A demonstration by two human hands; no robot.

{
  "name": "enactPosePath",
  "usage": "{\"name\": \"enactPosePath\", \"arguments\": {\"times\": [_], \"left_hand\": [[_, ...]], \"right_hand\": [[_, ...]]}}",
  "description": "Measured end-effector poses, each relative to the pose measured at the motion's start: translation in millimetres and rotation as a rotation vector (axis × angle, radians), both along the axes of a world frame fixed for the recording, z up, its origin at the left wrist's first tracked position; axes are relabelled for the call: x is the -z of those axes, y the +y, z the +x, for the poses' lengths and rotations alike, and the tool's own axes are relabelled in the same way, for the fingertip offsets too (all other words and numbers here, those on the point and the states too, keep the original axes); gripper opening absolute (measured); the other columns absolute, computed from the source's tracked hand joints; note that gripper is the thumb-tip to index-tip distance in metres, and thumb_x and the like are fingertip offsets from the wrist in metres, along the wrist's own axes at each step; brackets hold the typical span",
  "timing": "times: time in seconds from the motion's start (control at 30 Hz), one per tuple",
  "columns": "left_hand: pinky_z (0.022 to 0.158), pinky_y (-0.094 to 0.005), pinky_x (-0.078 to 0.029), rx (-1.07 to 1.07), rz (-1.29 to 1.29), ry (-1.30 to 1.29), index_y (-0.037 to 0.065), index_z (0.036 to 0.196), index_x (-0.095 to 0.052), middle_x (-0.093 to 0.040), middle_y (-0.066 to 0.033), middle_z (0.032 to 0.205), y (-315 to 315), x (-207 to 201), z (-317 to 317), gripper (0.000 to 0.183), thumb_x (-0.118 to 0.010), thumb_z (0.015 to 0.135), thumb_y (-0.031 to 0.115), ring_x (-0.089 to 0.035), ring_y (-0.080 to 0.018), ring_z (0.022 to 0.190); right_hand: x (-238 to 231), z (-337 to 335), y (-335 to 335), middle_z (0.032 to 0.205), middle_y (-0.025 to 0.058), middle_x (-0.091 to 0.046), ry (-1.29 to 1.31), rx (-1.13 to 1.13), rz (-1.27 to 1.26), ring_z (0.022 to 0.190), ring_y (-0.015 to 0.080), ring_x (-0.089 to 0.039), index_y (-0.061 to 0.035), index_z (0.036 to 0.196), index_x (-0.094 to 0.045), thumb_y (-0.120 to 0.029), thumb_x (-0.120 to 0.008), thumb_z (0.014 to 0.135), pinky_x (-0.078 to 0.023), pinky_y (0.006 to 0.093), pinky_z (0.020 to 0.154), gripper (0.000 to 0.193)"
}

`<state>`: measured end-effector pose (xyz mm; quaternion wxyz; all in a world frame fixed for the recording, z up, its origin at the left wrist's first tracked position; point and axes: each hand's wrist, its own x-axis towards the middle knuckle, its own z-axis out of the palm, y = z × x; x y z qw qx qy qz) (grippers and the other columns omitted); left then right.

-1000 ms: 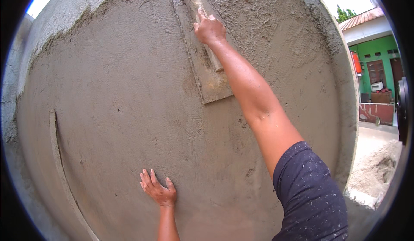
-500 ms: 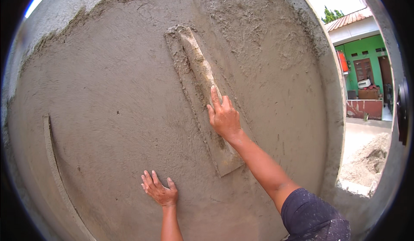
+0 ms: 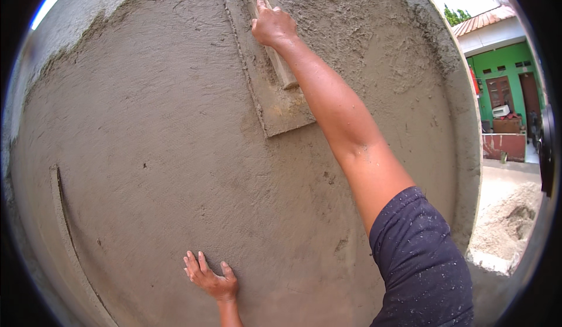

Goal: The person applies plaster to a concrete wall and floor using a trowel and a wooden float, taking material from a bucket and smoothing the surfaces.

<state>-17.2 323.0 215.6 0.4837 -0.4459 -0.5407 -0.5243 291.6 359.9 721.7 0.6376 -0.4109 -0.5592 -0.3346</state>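
Note:
My right hand [image 3: 275, 26] is wrapped round the long handle of a plastering float [image 3: 282, 114], high on the wall. The float's long flat board lies against the wet grey plaster [image 3: 158, 204], tilted a little to the left at its top. Its upper end runs out of view, and my forearm hides part of its right edge. Low on the wall, my left hand [image 3: 212, 279] rests on the plaster with its fingers spread, holding nothing.
A thin, narrow strip [image 3: 69, 233] stands out from the wall at the lower left. Rougher plaster [image 3: 374, 40] covers the upper right. A window opening on the right shows a heap of sand [image 3: 509, 221] and a green building [image 3: 497, 75] outside.
My right hand has slid the float upward along the wall, and my arm is stretched further. In the picture, my left hand sits slightly lower, still open on the plaster.

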Motion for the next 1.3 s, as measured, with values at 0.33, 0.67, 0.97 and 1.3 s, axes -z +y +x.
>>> {"name": "enactPosePath", "arguments": {"times": [0.33, 0.67, 0.97, 1.3], "left_hand": [[0.109, -0.0589, -0.025, -0.031, 0.021, 0.024, 0.005, 0.137, -0.042, -0.039, -0.022, 0.146, -1.2, -1.5, 1.1, 0.058, -0.05, 0.09, 0.037, -0.036, -0.0419, 0.135], [0.111, -0.0582, -0.025, -0.067, -0.013, -0.023, 0.007, 0.14, -0.039, -0.038, -0.019, 0.147, 4.1, 0.9, 9.4, 0.058, -0.05, 0.09, 0.036, -0.033, -0.0391, 0.138], [0.111, -0.0575, -0.024, -0.059, -0.009, 0.011, 0.009, 0.142, -0.037, -0.036, -0.0171, 0.149, -3.4, -1.2, 0.0, 0.058, -0.049, 0.092, 0.036, -0.032, -0.0383, 0.139], [0.113, -0.0574, -0.021, -0.008, 0.035, 0.007, 0.009, 0.14, -0.039, -0.035, -0.0145, 0.15, 0.9, 0.1, 3.2, 0.055, -0.049, 0.092, 0.034, -0.03, -0.0353, 0.141]], "right_hand": [[-43.8, 34.2, -1.6, 0.122, 0.0152, -0.062, 0.093, 0.036, -0.033, 0.116, 0.0282, -0.059, -0.0155, 0.144, -0.041, -0.024, -0.056, 0.089, -0.05, 0.0415, 0.096, 0.057], [158.8, 61.6, 11.1, 0.101, 0.0209, -0.061, 0.052, 0.063, -0.061, 0.089, 0.0359, -0.065, -0.015, 0.149, -0.034, -0.032, -0.058, 0.091, -0.054, 0.0444, 0.076, 0.065], [362.7, 25.5, 5.3, 0.086, 0.0156, -0.053, -0.101, -0.021, 0.082, 0.065, 0.0254, -0.061, -0.0127, 0.15, -0.032, -0.021, -0.065, 0.088, -0.053, 0.036, 0.046, 0.07], [110.5, -7.4, -2.9, 0.101, 0.0227, -0.059, -0.156, 0.045, 0.116, 0.087, 0.0378, -0.066, -0.0141, 0.147, -0.038, -0.034, -0.055, 0.093, -0.055, 0.0466, 0.075, 0.06]]}}
